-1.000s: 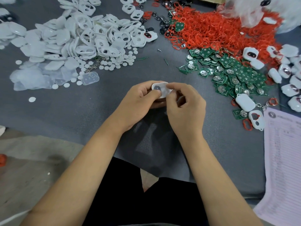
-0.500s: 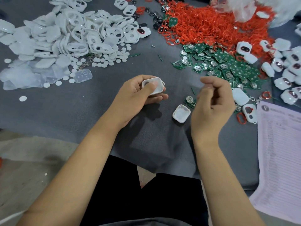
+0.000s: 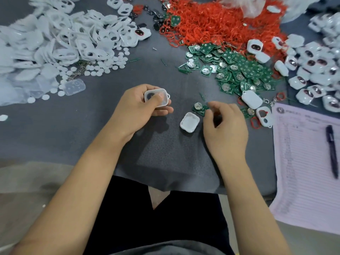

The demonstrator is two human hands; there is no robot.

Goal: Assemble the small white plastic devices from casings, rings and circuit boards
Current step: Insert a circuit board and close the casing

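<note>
My left hand (image 3: 139, 107) grips a white casing half (image 3: 156, 97), its hollow side up, thumb pressed inside it. A second white casing half (image 3: 189, 122) lies hollow side up on the grey mat between my hands. My right hand (image 3: 225, 124) hovers with fingers curled right beside a loose green circuit board (image 3: 199, 108) carrying a coin cell; its fingertips reach the board's right edge, and I cannot tell whether they pinch it.
White casing parts and small discs (image 3: 73, 45) pile up at the back left. Red rings (image 3: 217, 21) heap at the back, green circuit boards (image 3: 239, 69) right of centre, finished devices (image 3: 316, 70) far right. A paper form (image 3: 301, 172) with a pen (image 3: 332, 150) lies right.
One second ago both hands held one casing together. The right hand let go, a casing half now lies on the mat, and the right hand has dropped down to the loose circuit board.
</note>
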